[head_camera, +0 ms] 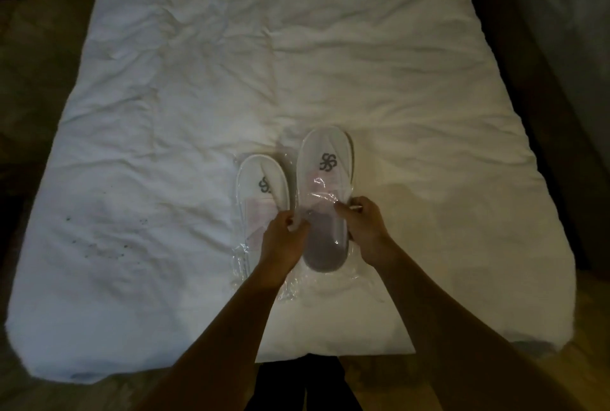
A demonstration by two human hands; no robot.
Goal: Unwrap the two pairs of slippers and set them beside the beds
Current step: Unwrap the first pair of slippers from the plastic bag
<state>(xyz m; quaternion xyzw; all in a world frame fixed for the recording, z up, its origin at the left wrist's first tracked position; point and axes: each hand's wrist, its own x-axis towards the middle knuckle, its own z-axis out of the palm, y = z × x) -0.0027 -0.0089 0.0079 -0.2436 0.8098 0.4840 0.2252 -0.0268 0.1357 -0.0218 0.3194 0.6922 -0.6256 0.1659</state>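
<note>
Two packs of white slippers in clear plastic lie near the foot of the white bed (165, 133). The right slipper pack (325, 176) has a dark flower logo on its toe and a grey sole showing at the near end; it sticks halfway out of its clear plastic wrap (318, 191). My left hand (285, 235) pinches the left side of that pack and wrap, while my right hand (363, 219) grips its right side. The left slipper pack (260, 189) lies flat beside it, wrapped, partly hidden under my left hand and forearm.
The crumpled white duvet covers the whole bed. Wooden floor (587, 305) shows at the lower right and carpet (29, 80) on the left. A second bed's grey-white cover (567, 14) is at the upper right, across a dark gap. My dark trouser legs (297, 387) stand at the bed's foot.
</note>
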